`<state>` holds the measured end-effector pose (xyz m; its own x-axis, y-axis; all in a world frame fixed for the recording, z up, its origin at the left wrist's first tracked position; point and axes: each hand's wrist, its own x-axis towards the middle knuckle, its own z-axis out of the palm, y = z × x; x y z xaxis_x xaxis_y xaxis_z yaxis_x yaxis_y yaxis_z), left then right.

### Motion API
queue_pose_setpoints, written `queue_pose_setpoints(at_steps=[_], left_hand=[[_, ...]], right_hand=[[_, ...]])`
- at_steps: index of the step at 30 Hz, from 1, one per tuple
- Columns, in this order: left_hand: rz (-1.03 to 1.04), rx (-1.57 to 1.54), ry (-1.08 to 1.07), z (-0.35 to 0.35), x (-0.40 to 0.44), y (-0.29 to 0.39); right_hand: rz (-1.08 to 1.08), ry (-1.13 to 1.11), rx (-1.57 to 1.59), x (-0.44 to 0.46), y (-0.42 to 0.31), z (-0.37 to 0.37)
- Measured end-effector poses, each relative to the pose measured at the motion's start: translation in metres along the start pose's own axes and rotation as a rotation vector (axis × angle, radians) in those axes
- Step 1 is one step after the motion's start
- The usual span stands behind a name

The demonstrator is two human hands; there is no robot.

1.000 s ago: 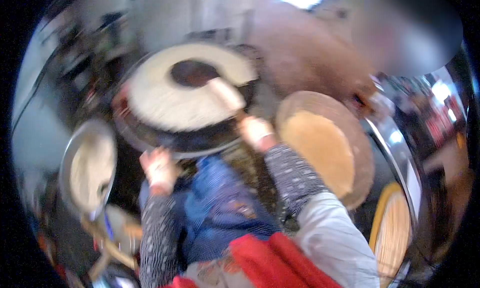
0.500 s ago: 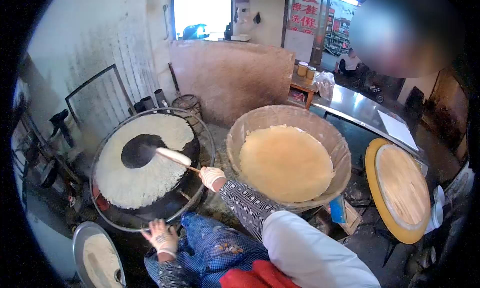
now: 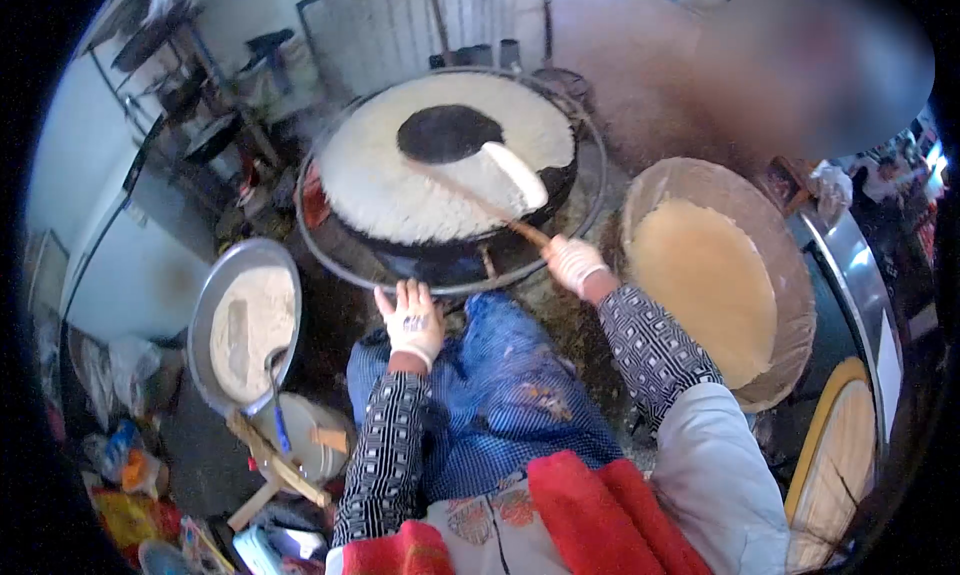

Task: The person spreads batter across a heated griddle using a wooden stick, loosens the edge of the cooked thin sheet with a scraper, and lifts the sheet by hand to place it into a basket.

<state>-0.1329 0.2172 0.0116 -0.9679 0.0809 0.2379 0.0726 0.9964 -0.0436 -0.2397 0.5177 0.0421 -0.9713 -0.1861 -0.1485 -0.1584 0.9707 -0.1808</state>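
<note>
My right hand (image 3: 578, 265), in a whitish glove, is closed round the handle of a thin wooden stick (image 3: 470, 197). The stick reaches left over the pale batter sheet (image 3: 365, 175) on a large round griddle (image 3: 440, 260). A bare dark patch shows at the sheet's middle. Beside the stick, toward the griddle's right edge, lies a smooth white elongated piece (image 3: 518, 175); its kind is unclear. Fingers spread and holding nothing, my gloved left hand (image 3: 412, 323) is at the near side of the metal ring (image 3: 350, 273) around the griddle; whether it touches the ring I cannot tell.
On the left stands a metal basin (image 3: 205, 345) of pale batter with a blue-handled ladle (image 3: 278, 415). A large basket (image 3: 795, 340) holding a stack of thin round sheets (image 3: 705, 285) is at the right. Farther right are a round wooden board (image 3: 835, 465) and a metal-topped table (image 3: 850, 265).
The view has swung left and down. The stick has turned away from the white piece, its tip now farther left across the sheet. My left hand stays open by the ring.
</note>
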Motion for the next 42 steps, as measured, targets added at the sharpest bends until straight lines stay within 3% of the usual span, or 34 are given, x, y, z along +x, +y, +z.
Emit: queue_pose_setpoints(at_steps=[1,2,3,4,8,12,15,18,20,22,27,31,32,34,38,42], left_hand=[[-0.004,-0.001,-0.033,0.001,0.0,-0.004],[0.007,0.007,-0.018,0.008,0.0,-0.01],[-0.012,0.013,-0.041,0.007,0.0,-0.012],[-0.029,0.019,-0.063,0.005,0.0,-0.015],[-0.095,0.093,-0.1,0.024,0.002,-0.029],[-0.161,0.106,-0.136,0.032,0.005,-0.049],[-0.206,0.203,-0.156,0.028,0.009,-0.059],[-0.133,0.107,-0.277,-0.021,0.016,-0.015],[0.019,-0.074,-0.326,-0.037,0.022,0.024],[0.108,-0.072,-0.274,-0.012,0.017,0.056],[0.11,0.091,-0.182,0.004,0.012,0.049],[0.102,0.115,-0.131,0.015,0.008,0.033],[0.099,0.126,-0.13,0.015,0.006,0.03],[0.085,0.124,-0.124,0.011,0.008,0.022],[0.028,0.107,-0.13,0.0,0.01,0.01],[-0.069,0.105,-0.203,-0.01,0.012,-0.004]], right_hand=[[-0.008,0.036,-0.11,-0.01,-0.006,-0.021],[0.043,0.136,-0.061,0.035,0.042,0.031],[0.058,0.203,-0.077,0.047,0.054,0.034],[0.143,0.203,-0.018,0.033,0.033,0.005],[-0.01,0.142,-0.072,0.017,0.01,0.001],[0.157,0.17,0.013,0.022,0.027,0.002],[0.093,0.184,0.043,0.01,0.011,-0.001],[-0.04,0.084,-0.053,-0.008,-0.002,0.007],[0.073,0.095,-0.029,0.001,0.011,0.02],[0.096,0.176,-0.003,0.026,0.037,0.028],[-0.042,0.103,-0.03,-0.003,0.001,-0.004],[0.03,0.077,-0.096,0.01,0.017,0.008],[0.158,0.085,0.01,0.021,0.018,0.011],[0.128,0.123,0.032,0.022,0.001,0.0],[-0.091,0.106,-0.021,-0.028,-0.009,-0.01],[-0.095,0.066,-0.071,-0.094,0.014,-0.01]])
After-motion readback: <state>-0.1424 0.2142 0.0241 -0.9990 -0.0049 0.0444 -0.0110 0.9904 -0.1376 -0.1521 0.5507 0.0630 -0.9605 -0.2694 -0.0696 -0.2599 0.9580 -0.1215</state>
